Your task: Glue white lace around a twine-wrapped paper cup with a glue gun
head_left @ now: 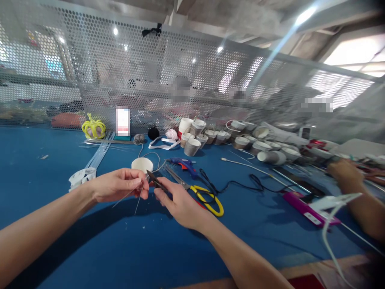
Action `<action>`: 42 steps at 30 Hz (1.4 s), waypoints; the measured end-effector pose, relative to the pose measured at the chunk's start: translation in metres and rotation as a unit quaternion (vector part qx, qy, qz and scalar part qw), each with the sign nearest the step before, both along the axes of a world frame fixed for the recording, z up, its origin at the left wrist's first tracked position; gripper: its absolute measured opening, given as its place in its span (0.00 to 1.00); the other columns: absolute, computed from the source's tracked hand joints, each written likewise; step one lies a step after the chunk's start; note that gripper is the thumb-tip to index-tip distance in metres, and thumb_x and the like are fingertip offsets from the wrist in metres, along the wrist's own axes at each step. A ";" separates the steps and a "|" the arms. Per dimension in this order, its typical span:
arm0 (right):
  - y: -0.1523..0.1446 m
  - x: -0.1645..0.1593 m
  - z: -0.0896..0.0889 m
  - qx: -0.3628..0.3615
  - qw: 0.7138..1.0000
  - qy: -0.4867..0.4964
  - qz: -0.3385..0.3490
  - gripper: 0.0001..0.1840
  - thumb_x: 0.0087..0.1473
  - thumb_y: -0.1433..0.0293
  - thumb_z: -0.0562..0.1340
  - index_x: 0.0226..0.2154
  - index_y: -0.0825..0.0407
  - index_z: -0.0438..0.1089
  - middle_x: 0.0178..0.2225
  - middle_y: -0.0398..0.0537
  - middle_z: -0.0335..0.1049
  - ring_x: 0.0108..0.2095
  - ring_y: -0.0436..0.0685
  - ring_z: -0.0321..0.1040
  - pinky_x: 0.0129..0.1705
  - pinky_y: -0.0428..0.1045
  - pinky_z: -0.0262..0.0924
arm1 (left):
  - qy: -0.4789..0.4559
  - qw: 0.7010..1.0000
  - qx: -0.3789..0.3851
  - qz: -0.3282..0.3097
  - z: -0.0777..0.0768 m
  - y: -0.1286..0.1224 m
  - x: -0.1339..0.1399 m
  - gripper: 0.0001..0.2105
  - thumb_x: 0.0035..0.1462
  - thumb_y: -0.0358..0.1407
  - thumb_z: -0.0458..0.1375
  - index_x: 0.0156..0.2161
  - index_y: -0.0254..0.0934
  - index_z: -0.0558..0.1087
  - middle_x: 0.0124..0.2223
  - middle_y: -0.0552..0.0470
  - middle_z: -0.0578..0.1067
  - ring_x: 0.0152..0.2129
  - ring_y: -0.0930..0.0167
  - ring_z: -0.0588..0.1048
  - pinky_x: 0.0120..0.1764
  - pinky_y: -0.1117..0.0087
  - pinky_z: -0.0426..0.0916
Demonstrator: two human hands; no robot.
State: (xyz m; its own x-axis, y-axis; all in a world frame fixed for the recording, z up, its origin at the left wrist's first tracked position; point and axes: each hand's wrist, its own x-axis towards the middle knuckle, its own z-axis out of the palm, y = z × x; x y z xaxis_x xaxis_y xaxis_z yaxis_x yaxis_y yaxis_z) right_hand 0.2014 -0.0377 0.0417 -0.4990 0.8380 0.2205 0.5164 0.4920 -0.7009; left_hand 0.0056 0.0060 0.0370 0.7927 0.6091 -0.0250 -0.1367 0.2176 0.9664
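My left hand is closed in a pinch on thin wire, whose two ends stick out below the fingers. My right hand is wrapped round dark-jawed pliers, their tip close to the left fingertips. Whether the jaws grip the wire is too small to tell. Just behind both hands stands a small white cup, with grey yarn trailing beside it. Scissors with yellow handles lie by my right hand, and beyond them is a blue glue gun.
Grey yarn-wrapped cups crowd the back right. A phone leans near a perforated screen. Long clear strips lie left. A purple power strip and black cable are right, near another person's hand.
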 end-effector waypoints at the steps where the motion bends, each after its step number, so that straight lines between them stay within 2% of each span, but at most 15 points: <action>1: 0.000 0.000 0.000 -0.004 1.000 0.002 0.002 0.11 0.59 0.67 0.49 0.34 0.53 0.64 0.27 0.44 0.67 0.32 0.52 0.65 0.34 0.47 0.59 | -0.015 1.000 -0.017 -0.009 -0.003 0.000 0.001 0.13 0.46 0.44 0.62 0.29 0.34 0.71 0.25 0.53 0.71 0.26 0.73 0.67 0.32 0.72 0.57; 6: -0.001 0.000 0.002 0.013 1.000 -0.001 0.008 0.09 0.59 0.68 0.50 0.36 0.52 0.64 0.30 0.45 0.68 0.35 0.53 0.66 0.36 0.48 0.60 | -0.020 1.000 0.000 0.000 -0.002 -0.003 0.004 0.17 0.42 0.47 0.63 0.24 0.34 0.67 0.21 0.57 0.66 0.22 0.74 0.63 0.29 0.72 0.55; 9: 0.001 0.000 -0.002 0.052 0.998 -0.031 -0.015 0.10 0.58 0.69 0.52 0.41 0.53 0.64 0.37 0.49 0.70 0.37 0.54 0.66 0.39 0.50 0.60 | 0.105 0.986 0.121 0.050 0.009 -0.006 0.003 0.16 0.46 0.46 0.60 0.22 0.36 0.62 0.19 0.59 0.62 0.20 0.75 0.59 0.26 0.73 0.53; 10: 0.003 0.000 -0.005 0.063 0.996 -0.049 -0.031 0.10 0.57 0.69 0.53 0.41 0.53 0.64 0.38 0.51 0.70 0.38 0.55 0.67 0.39 0.51 0.60 | 0.175 0.963 0.190 0.078 0.013 -0.008 0.003 0.14 0.47 0.44 0.58 0.22 0.36 0.62 0.19 0.59 0.62 0.19 0.75 0.58 0.25 0.74 0.52; 11: 0.005 0.000 -0.008 0.072 0.994 -0.069 -0.048 0.10 0.57 0.69 0.54 0.41 0.54 0.64 0.39 0.53 0.69 0.38 0.56 0.67 0.40 0.51 0.60 | 0.246 0.924 0.271 0.111 0.017 -0.009 0.004 0.12 0.49 0.40 0.57 0.21 0.36 0.62 0.19 0.59 0.61 0.18 0.75 0.58 0.25 0.74 0.51; 14: 0.009 -0.002 -0.014 0.075 0.987 -0.117 -0.085 0.10 0.57 0.70 0.54 0.40 0.56 0.64 0.39 0.56 0.69 0.38 0.59 0.67 0.40 0.54 0.60 | 0.383 0.775 0.456 0.213 0.022 -0.015 0.007 0.09 0.49 0.34 0.53 0.20 0.36 0.65 0.20 0.55 0.65 0.21 0.72 0.62 0.27 0.72 0.53; 15: 0.009 -0.002 -0.014 0.072 0.986 -0.122 -0.093 0.10 0.57 0.69 0.54 0.40 0.56 0.64 0.40 0.56 0.69 0.39 0.59 0.67 0.41 0.54 0.60 | 0.392 0.750 0.480 0.229 0.023 -0.017 0.008 0.08 0.49 0.33 0.53 0.21 0.36 0.66 0.21 0.54 0.67 0.22 0.71 0.63 0.28 0.71 0.54; 16: 0.009 -0.002 -0.013 0.069 0.986 -0.119 -0.096 0.11 0.57 0.69 0.53 0.41 0.57 0.64 0.40 0.56 0.69 0.40 0.59 0.67 0.41 0.54 0.59 | 0.386 0.749 0.485 0.235 0.022 -0.017 0.009 0.08 0.50 0.33 0.52 0.22 0.36 0.67 0.23 0.53 0.68 0.23 0.71 0.65 0.29 0.71 0.55; 17: 0.008 -0.002 -0.012 0.062 0.988 -0.110 -0.091 0.12 0.58 0.68 0.53 0.42 0.57 0.64 0.40 0.56 0.69 0.40 0.59 0.66 0.42 0.54 0.59 | 0.368 0.766 0.473 0.232 0.022 -0.017 0.009 0.08 0.51 0.34 0.52 0.24 0.36 0.68 0.24 0.53 0.69 0.24 0.71 0.65 0.29 0.72 0.56; 21: 0.005 -0.001 -0.007 0.017 0.998 -0.059 -0.030 0.14 0.59 0.65 0.51 0.45 0.55 0.63 0.39 0.53 0.69 0.39 0.56 0.66 0.40 0.51 0.60 | 0.266 0.881 0.339 0.194 0.017 -0.011 0.007 0.08 0.50 0.37 0.53 0.24 0.35 0.67 0.22 0.57 0.66 0.21 0.74 0.62 0.26 0.74 0.56; 24: 0.004 -0.001 -0.009 0.010 0.999 -0.048 -0.020 0.14 0.58 0.65 0.52 0.44 0.54 0.63 0.39 0.52 0.69 0.39 0.56 0.66 0.40 0.51 0.59 | 0.217 0.926 0.258 0.170 0.015 -0.007 0.007 0.09 0.48 0.37 0.55 0.21 0.35 0.64 0.21 0.59 0.62 0.19 0.77 0.59 0.24 0.75 0.53; 30: 0.003 -0.001 -0.007 0.008 0.999 -0.042 -0.021 0.13 0.58 0.66 0.52 0.43 0.55 0.64 0.39 0.52 0.69 0.39 0.56 0.65 0.41 0.51 0.58 | 0.169 0.956 0.186 0.152 0.014 -0.006 0.005 0.10 0.48 0.35 0.59 0.21 0.33 0.66 0.19 0.60 0.63 0.18 0.78 0.57 0.23 0.75 0.51; 34: 0.001 -0.001 -0.002 -0.016 1.000 -0.006 -0.001 0.13 0.59 0.66 0.50 0.43 0.54 0.63 0.31 0.47 0.67 0.35 0.53 0.64 0.38 0.49 0.58 | 0.053 0.994 0.043 0.083 0.009 -0.002 0.001 0.11 0.49 0.41 0.60 0.28 0.32 0.73 0.25 0.54 0.71 0.23 0.77 0.64 0.28 0.75 0.56; 37: 0.001 0.000 -0.002 -0.026 0.999 0.020 0.017 0.12 0.60 0.66 0.49 0.41 0.53 0.63 0.26 0.44 0.64 0.32 0.52 0.63 0.36 0.48 0.58 | -0.020 0.998 -0.057 0.024 0.002 -0.001 0.003 0.12 0.46 0.41 0.63 0.30 0.32 0.74 0.28 0.51 0.74 0.23 0.76 0.67 0.28 0.75 0.58; 42: 0.002 0.000 -0.003 -0.015 0.999 0.032 0.036 0.11 0.59 0.66 0.50 0.36 0.53 0.64 0.25 0.43 0.62 0.32 0.52 0.63 0.35 0.47 0.58 | -0.056 0.993 -0.101 -0.005 -0.006 -0.007 0.010 0.16 0.43 0.45 0.64 0.30 0.32 0.74 0.26 0.50 0.75 0.19 0.77 0.64 0.23 0.76 0.54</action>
State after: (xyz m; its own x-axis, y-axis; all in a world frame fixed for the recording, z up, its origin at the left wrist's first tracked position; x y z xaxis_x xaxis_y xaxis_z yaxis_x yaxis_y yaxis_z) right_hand 0.2016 -0.0354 0.0387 -0.5441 0.8068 0.2303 0.4333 0.5053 -0.7463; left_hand 0.0160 -0.0009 0.0306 0.8038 0.5922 -0.0565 -0.2377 0.4068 0.8821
